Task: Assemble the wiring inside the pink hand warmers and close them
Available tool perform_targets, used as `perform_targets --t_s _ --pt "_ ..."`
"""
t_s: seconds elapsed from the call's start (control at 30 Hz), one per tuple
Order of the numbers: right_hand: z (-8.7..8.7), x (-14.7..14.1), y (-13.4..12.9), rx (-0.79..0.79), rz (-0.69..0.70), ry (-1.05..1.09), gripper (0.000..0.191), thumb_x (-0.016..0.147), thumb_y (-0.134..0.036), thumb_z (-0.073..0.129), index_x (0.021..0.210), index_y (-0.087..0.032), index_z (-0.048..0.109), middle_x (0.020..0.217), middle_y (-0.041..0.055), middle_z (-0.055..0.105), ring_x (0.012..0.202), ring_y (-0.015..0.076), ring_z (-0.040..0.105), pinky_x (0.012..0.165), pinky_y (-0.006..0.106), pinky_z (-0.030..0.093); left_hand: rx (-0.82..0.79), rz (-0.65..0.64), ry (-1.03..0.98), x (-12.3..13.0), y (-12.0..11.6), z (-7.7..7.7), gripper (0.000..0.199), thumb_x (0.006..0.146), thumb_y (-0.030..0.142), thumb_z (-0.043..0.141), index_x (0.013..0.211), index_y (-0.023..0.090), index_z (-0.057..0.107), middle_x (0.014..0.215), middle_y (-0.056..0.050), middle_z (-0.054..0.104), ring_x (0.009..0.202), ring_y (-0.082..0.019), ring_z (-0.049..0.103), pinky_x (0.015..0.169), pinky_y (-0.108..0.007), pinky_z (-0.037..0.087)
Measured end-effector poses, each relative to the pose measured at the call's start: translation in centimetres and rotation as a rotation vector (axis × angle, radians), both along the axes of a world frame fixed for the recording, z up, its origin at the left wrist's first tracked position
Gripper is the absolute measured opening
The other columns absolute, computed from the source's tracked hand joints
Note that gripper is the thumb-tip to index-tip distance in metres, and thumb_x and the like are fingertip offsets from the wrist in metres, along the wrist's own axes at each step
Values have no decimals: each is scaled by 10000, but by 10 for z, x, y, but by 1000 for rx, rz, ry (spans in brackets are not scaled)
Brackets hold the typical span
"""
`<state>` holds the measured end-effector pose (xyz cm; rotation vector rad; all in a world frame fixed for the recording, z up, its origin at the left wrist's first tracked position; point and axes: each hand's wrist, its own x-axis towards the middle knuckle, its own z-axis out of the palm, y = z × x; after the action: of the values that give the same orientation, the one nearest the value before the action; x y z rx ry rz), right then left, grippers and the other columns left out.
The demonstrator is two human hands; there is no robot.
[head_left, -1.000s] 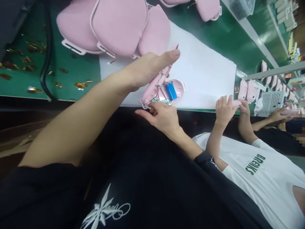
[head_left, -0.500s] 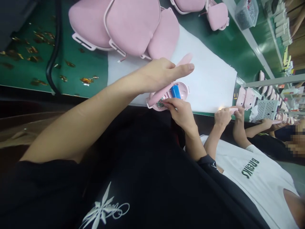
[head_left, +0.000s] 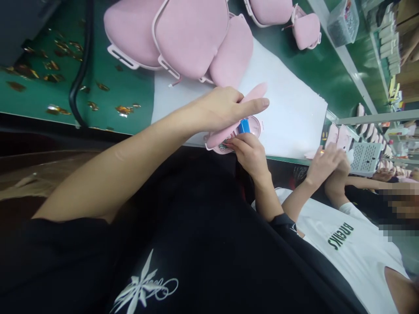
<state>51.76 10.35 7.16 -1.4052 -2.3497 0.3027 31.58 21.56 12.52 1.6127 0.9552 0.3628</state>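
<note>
My left hand [head_left: 224, 107] grips a pink padded cover [head_left: 255, 92], tilted up above a small pink plastic housing [head_left: 257, 125]. The thumb lies stretched along the cover's near side. Inside the housing sit a blue rectangular block [head_left: 244, 126], thin red wires and part of a green circuit board [head_left: 223, 146]. My right hand [head_left: 250, 152] reaches in from the right, its thumb and forefinger pinched together at the board and wires. What those fingertips hold is too small and hidden to make out.
Large pink padded pieces [head_left: 191, 37] lie stacked beyond my hands on a white sheet [head_left: 288, 104]. A black cable [head_left: 78, 78] and gold film scraps [head_left: 124, 110] are at left. A clear box [head_left: 343, 24] stands at back right. A co-worker's hands [head_left: 324, 165] are nearby.
The view has shifted slightly. My left hand and cover sit a little lower over the housing, and my right fingers stay at the board. The co-worker's hands have moved right, away from a pink piece.
</note>
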Motion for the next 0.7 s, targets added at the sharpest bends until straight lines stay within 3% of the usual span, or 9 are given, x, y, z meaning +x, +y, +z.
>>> perform_targets --t_s 0.2,0.43,0.7 --pt "-5 5 1 107 21 63 226 1091 -280 608 1008 -227 811 971 57 773 905 169 738 843 288 623 -12 59 24 2 -3 1 671 966 793 457 635 209 449 531 -44 521 578 -170 494 581 -333 316" --pt "-8 4 1 64 8 73 193 1071 -245 642 1022 -238 829 993 60 788 940 176 755 874 303 635 -7 133 2 3 -5 -10 687 902 833 526 629 209 433 586 -31 496 545 -150 434 556 -335 237" --pt "-5 2 1 -2 -20 -8 235 1092 -241 594 1031 -232 821 1006 76 783 951 190 727 884 317 601 -56 78 -18 5 -6 -15 706 879 888 475 679 211 511 618 -38 569 560 -166 501 569 -331 300"
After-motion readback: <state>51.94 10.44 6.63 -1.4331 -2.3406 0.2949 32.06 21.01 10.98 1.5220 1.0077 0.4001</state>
